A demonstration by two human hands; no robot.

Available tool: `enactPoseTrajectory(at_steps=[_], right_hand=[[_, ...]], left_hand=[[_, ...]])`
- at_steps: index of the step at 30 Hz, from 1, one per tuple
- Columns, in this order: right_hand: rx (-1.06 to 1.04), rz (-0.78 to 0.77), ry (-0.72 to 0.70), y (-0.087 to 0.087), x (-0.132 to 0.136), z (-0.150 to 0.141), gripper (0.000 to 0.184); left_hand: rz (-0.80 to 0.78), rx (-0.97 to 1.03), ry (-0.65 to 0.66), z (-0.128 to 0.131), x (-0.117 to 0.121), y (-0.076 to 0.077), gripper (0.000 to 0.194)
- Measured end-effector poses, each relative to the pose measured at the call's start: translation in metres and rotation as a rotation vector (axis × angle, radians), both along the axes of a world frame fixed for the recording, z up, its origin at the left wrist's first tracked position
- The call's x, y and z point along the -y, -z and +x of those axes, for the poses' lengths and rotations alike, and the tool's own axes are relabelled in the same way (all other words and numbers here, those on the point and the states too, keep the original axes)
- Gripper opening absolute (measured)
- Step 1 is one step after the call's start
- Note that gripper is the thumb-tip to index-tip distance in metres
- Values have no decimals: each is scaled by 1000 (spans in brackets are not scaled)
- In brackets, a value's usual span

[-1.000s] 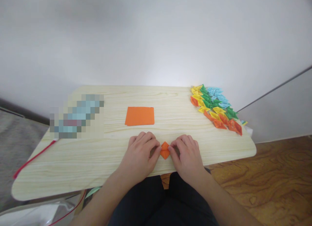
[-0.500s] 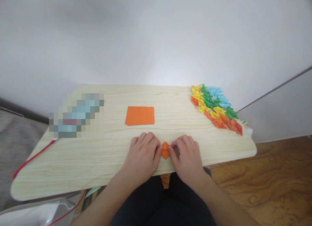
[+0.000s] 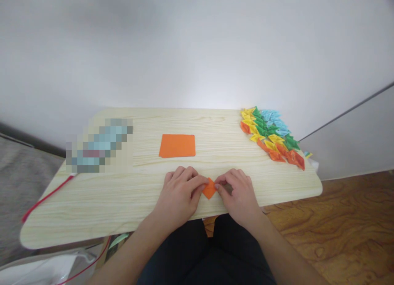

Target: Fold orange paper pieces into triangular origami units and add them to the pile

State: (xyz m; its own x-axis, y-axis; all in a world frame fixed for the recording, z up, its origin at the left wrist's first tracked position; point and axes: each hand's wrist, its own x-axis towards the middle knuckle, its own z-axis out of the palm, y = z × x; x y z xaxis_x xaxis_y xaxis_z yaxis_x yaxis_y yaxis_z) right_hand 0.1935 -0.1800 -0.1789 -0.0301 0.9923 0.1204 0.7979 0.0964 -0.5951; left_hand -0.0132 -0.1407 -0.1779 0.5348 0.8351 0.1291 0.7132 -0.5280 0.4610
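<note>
Near the table's front edge lies a small folded piece of orange paper (image 3: pixel 209 189), shaped like a diamond. My left hand (image 3: pixel 181 193) grips its left side, with the forefinger reaching over the upper left edge and the thumb by the left corner. On the other side my right hand (image 3: pixel 238 193) pinches the right corner between thumb and forefinger. A stack of flat orange paper sheets (image 3: pixel 177 146) rests beyond my left hand.
Several folded paper pieces (image 3: pixel 271 133) in yellow, green, light blue and orange lie in rows at the table's back right. A blurred-out object (image 3: pixel 103 145) with a red cable (image 3: pixel 49 198) is at the left. The wall (image 3: pixel 197 51) stands behind the table (image 3: pixel 123 203).
My left forefinger has stretched out over the folded paper's upper left edge. The paper's crosswise middle line shows less plainly now. My right hand has barely moved.
</note>
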Motion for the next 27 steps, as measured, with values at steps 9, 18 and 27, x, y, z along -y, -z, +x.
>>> enactPoseTrajectory(at_steps=[9, 18, 27], right_hand=[[58, 117, -21, 9, 11, -2, 17], [188, 217, -164, 16, 25, 1, 44], [162, 254, -215, 16, 24, 4, 34]], left_hand=[[7, -14, -15, 0, -2, -1, 14], [4, 6, 5, 1, -7, -1, 11], [21, -7, 41, -1, -10, -1, 12]])
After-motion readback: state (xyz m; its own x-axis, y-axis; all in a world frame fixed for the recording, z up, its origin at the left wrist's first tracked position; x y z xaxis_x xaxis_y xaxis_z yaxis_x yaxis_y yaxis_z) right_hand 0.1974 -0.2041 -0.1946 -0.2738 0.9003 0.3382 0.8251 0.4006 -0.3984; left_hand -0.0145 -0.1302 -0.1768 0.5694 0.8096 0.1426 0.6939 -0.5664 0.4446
